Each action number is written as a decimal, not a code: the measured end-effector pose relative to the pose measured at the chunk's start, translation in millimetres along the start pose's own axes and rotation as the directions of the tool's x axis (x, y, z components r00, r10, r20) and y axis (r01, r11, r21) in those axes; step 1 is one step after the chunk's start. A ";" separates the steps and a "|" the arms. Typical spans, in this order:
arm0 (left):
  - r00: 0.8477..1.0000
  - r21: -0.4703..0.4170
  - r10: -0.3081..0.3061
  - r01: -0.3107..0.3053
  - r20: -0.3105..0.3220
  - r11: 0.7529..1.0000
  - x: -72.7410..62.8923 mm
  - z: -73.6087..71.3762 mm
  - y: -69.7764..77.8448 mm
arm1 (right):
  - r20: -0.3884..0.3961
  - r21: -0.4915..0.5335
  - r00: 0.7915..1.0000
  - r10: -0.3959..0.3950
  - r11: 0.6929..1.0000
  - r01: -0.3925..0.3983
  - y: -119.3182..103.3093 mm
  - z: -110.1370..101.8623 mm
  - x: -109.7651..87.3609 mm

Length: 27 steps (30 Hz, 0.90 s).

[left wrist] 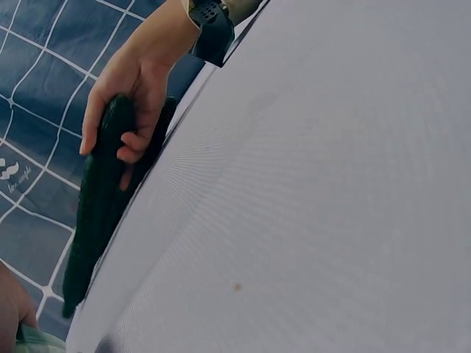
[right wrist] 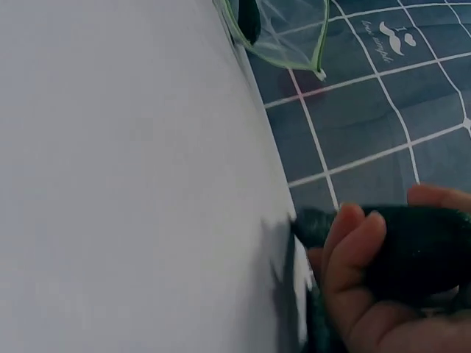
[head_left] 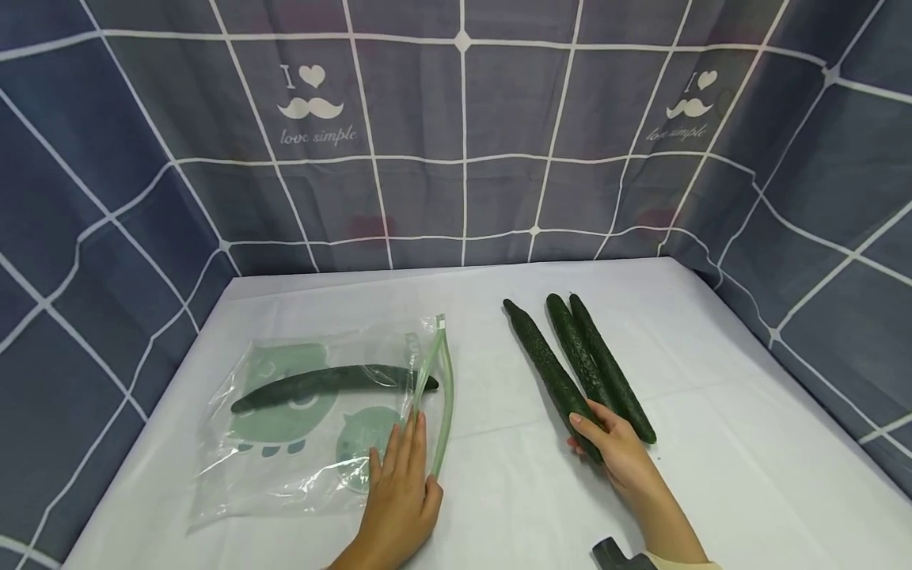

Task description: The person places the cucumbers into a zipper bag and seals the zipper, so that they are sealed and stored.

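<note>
A clear zip bag (head_left: 245, 483) with green prints lies flat at the left, its green zip edge (head_left: 446, 388) facing right and gaping slightly. One cucumber (head_left: 313, 385) is inside, its right end at the opening. My left hand (head_left: 399, 503) rests with straight fingers on the bag near that edge. At the right, my right hand (head_left: 620, 455) grips the near end of a long cucumber (head_left: 541, 360), thumb on top. The left wrist view also shows this cucumber (left wrist: 96, 198) in the right hand's grasp. Two more cucumbers (head_left: 579, 348) lie side by side just right of it.
A white cloth covers the table (head_left: 484, 491). Dark blue checked curtains (head_left: 499, 198) surround its back and sides. A dark strap or device (head_left: 618, 554) sits at my right wrist.
</note>
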<state>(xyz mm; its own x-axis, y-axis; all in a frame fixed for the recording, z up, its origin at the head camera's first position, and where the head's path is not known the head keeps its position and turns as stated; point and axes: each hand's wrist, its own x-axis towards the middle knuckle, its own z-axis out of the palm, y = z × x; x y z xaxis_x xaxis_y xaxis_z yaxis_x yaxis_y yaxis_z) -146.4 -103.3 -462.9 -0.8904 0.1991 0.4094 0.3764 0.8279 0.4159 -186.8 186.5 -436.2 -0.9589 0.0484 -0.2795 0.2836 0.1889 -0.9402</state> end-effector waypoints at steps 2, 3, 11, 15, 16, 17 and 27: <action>1.000 0.014 0.015 -0.014 -0.017 1.000 -0.6 0.4 0.4 | 0.011 -0.021 0.999 -0.034 0.999 0.034 1.2 -6.2 -5.8; 0.999 0.022 0.022 -0.022 -0.024 1.000 -0.8 0.4 0.6 | 0.025 -0.014 0.998 -0.054 0.998 0.055 2.0 -9.9 -9.3; 0.997 0.066 0.055 -0.051 -0.053 0.997 -1.1 -1.1 -0.1 | 0.214 0.043 0.950 -0.226 0.974 0.222 14.0 -47.3 -38.7; 0.996 0.072 0.064 -0.060 -0.058 0.996 -1.3 -1.8 -1.4 | 0.316 0.024 0.928 -0.197 0.980 0.199 20.5 -64.7 -50.4; 0.996 0.076 0.068 -0.063 -0.062 0.995 -1.2 -1.8 -2.0 | 0.352 0.027 0.915 -0.196 0.980 0.200 21.6 -67.3 -52.1; 0.995 0.082 0.074 -0.068 -0.069 0.994 -1.0 -1.9 -2.6 | 0.390 0.034 0.897 -0.209 0.977 0.212 22.0 -68.8 -53.0; 0.989 0.086 0.101 -0.092 -0.109 0.992 2.3 0.4 -2.3 | 0.549 0.089 0.777 -0.309 0.946 0.312 8.1 -51.5 -31.1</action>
<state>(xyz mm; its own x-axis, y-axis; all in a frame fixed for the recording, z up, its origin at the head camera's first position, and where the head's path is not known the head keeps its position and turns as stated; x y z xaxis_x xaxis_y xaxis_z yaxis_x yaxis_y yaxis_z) -149.4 -104.5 -463.2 -0.8145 0.2234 0.5354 0.4330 0.8483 0.3049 -155.0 237.0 -425.1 -0.8283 -0.5592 -0.0340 -0.0307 0.1060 -0.9939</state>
